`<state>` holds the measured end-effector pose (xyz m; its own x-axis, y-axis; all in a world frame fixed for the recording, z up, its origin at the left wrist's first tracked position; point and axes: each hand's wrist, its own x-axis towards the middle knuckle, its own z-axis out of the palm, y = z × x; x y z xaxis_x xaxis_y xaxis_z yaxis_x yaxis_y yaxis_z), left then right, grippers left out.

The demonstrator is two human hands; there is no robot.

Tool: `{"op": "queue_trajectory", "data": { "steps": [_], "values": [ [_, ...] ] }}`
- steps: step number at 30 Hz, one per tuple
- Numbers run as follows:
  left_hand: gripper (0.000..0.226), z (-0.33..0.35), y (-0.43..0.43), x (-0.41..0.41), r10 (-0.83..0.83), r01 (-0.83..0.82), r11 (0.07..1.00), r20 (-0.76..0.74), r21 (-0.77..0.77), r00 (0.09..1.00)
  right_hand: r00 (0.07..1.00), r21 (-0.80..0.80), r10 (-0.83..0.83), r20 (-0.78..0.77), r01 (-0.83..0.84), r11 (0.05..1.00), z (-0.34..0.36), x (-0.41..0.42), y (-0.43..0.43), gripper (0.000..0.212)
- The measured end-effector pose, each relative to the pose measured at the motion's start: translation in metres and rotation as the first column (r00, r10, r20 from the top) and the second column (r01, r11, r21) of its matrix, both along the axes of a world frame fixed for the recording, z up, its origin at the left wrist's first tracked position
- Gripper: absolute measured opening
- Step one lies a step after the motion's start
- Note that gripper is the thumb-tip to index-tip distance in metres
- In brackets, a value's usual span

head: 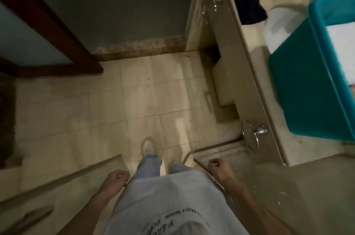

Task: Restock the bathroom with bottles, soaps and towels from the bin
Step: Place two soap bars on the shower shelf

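A: At the hip, the left grip (117, 178) hangs loosely curled and holds nothing. The right grip (218, 166) is the same.

B: Location of the bin (303, 85)?

A: On the surface (249, 61) at far right, well apart from both. It is teal plastic with stiff, likely smooth walls, and is probably weighty if loaded. Recommend taking the rim at both sides. A white folded item (342, 46) shows inside; too blurred to identify.

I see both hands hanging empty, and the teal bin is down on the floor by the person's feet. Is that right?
Not quite. In the head view the teal bin sits up on the beige counter at the right, not on the floor by the feet. The left hand and right hand do hang empty.
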<state>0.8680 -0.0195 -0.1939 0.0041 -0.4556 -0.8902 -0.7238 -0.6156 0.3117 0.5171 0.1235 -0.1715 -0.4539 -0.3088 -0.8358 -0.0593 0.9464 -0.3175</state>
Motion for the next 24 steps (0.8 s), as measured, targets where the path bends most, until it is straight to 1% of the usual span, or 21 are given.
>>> {"op": "queue_trajectory", "data": {
  "steps": [3,4,6,7,9,11,14,16,19,22,24],
  "values": [
    [0.027,0.0,-0.063,-0.024,-0.119,0.119,0.993,-0.014,-0.026,0.993,0.994,0.032,-0.105,-0.029,0.106,0.994,-0.004,-0.013,0.007,0.013],
    [0.025,0.004,-0.086,-0.037,-0.166,0.165,0.986,-0.033,-0.035,0.986,0.992,0.04,-0.115,-0.05,0.117,0.992,-0.004,-0.017,0.006,0.012],
    [0.015,0.008,-0.134,-0.068,-0.237,0.232,0.97,-0.079,-0.067,0.968,0.985,0.037,-0.153,-0.075,0.156,0.987,-0.021,-0.027,0.007,0.01],
    [0.013,0.011,-0.157,-0.085,-0.259,0.251,0.964,-0.091,-0.086,0.962,0.982,0.04,-0.171,-0.085,0.175,0.984,-0.024,-0.028,0.004,0.01],
    [0.014,0.022,-0.197,-0.122,-0.295,0.279,0.951,-0.121,-0.137,0.948,0.956,0.028,-0.274,-0.105,0.278,0.96,-0.011,-0.023,-0.014,0.016],
    [0.017,0.03,-0.231,-0.157,-0.325,0.3,0.939,-0.151,-0.169,0.934,0.933,-0.001,-0.348,-0.088,0.349,0.937,0.001,-0.017,-0.032,0.019],
    [0.019,0.038,-0.275,-0.21,-0.388,0.352,0.912,-0.162,-0.211,0.907,0.925,-0.031,-0.375,-0.067,0.374,0.927,0.001,-0.019,-0.049,0.018],
    [0.02,0.039,-0.297,-0.241,-0.448,0.41,0.882,-0.146,-0.231,0.882,0.915,-0.001,-0.404,-0.009,0.404,0.915,-0.009,-0.026,-0.058,0.012],
    [0.018,0.044,-0.308,-0.276,-0.536,0.499,0.831,-0.115,-0.245,0.837,0.859,-0.019,-0.512,0.025,0.512,0.858,-0.026,-0.052,-0.076,0.01],
    [0.016,0.042,-0.313,-0.294,-0.61,0.592,0.783,-0.049,-0.194,0.791,0.856,-0.044,-0.514,0.046,0.516,0.855,-0.062,-0.089,-0.088,0.017],
    [0.015,0.043,-0.319,-0.304,-0.641,0.628,0.76,-0.037,-0.171,0.766,0.855,-0.098,-0.517,0.038,0.518,0.85,-0.049,-0.124,-0.111,0.016]
  ]
}}
